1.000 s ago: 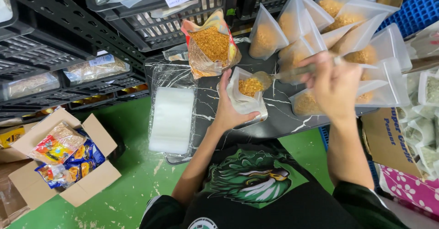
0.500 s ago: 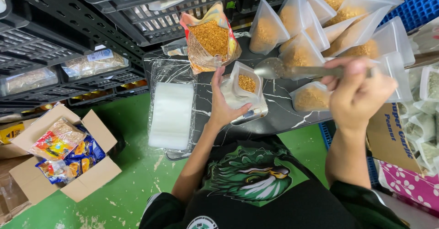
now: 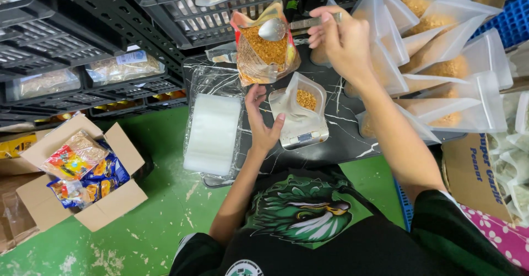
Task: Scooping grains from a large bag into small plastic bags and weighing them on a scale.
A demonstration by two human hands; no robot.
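Presently a metal spoon is being held by the right hand, whose fingers are being kept closed round the far end of the handle while the bowl is being poised over the open mouth of a large bag of golden granules at the far side of the dark marbled table. Whether anything is being carried in the bowl cannot be told. A small clear pouch is being steadied on a small scale near the middle of the table; a little of the golden filling is lying in its bottom. It is being touched along its left edge by the left hand, which is being kept open, fingers spread, with nothing gripped.

The pouch is being judged light, soft and slippery, likely to fold or tip if pressed on its walls, so it is best being taken by the stiffer top rim or side seam. The spoon is being judged rigid and light, best gripped far back on the handle.

To the right, filled pouches are being stacked; to the left, a stack of empty clear bags is lying on the table. A cardboard box of snack packets is sitting on the green floor.
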